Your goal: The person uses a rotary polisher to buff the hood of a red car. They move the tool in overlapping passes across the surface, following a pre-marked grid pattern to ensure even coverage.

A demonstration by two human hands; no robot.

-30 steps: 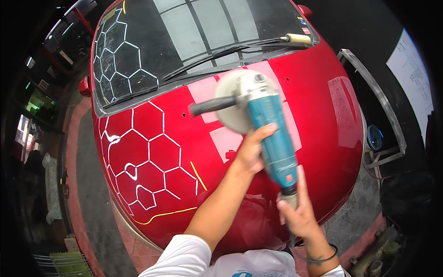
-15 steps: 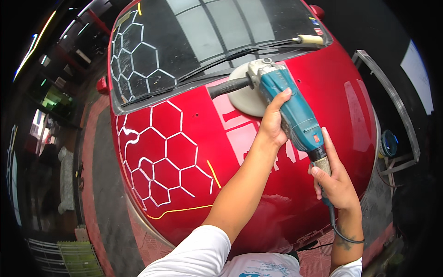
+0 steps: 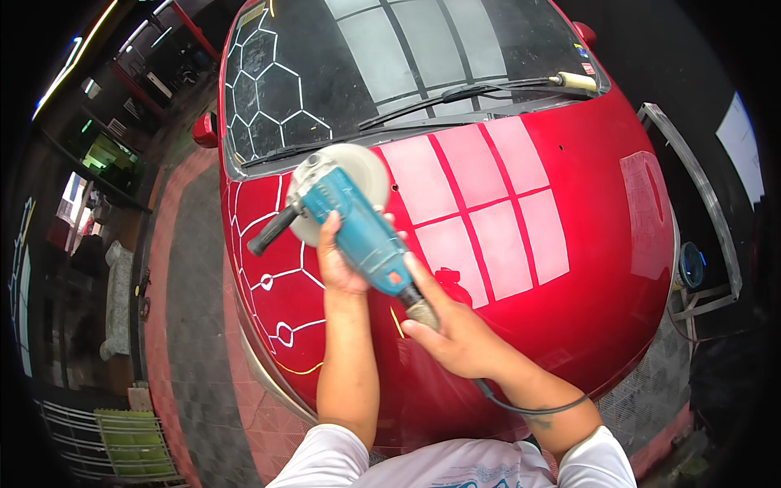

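A teal electric polisher (image 3: 358, 228) with a round cream pad (image 3: 358, 167) and a black side handle (image 3: 272, 230) rests on the glossy red car hood (image 3: 586, 244), near the base of the windscreen (image 3: 423, 57). My left hand (image 3: 342, 260) grips the polisher's body from below. My right hand (image 3: 455, 329) holds the tail end of the tool where the black cord (image 3: 521, 404) leaves it. The hood mirrors white window panes and hexagon ceiling lights.
Black wipers (image 3: 455, 102) lie across the windscreen. A red side mirror (image 3: 203, 128) sticks out at left. Brick and grey paving (image 3: 195, 309) runs along the car's left side. A green crate (image 3: 134, 439) sits bottom left. A metal frame (image 3: 700, 220) stands at right.
The polisher has travelled left across the hood, from the right of centre to the left part near the windscreen base. Both hands moved with it and kept their grip.
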